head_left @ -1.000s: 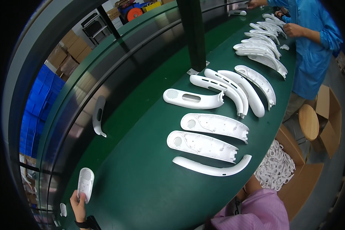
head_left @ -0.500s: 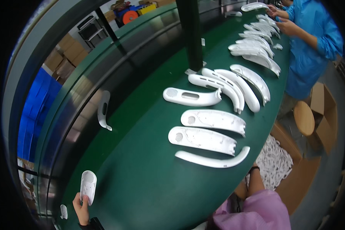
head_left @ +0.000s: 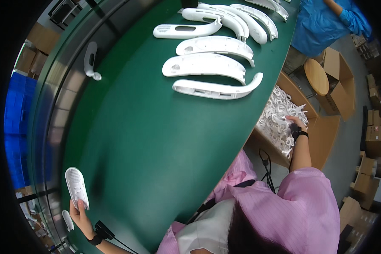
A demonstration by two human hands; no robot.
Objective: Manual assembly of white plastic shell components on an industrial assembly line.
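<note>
Shell in hand: a white shell (head_left: 75,184) sticks out past the left hand (head_left: 79,213) – lower end in the grip, rounded perforated end free and pointing away from the person.
Left grip: pinching that lower end, thumb laid on the inner face, the other fingers mostly hidden behind it.
Little neighbour: a smaller white piece (head_left: 67,221) sits just beside the left hand, on its left.
Right hand: this one (head_left: 296,122) is down in the cardboard box (head_left: 326,139), fingers among the small white parts (head_left: 277,106) – can't tell if it's actually pinching one.
Shell row: the other white shells (head_left: 207,65) lie on the green table (head_left: 135,148), well apart from both hands.
Versus half a second ago: same shell, same end held; right hand now shows clearly in the box, and the row sits higher in view.
</note>
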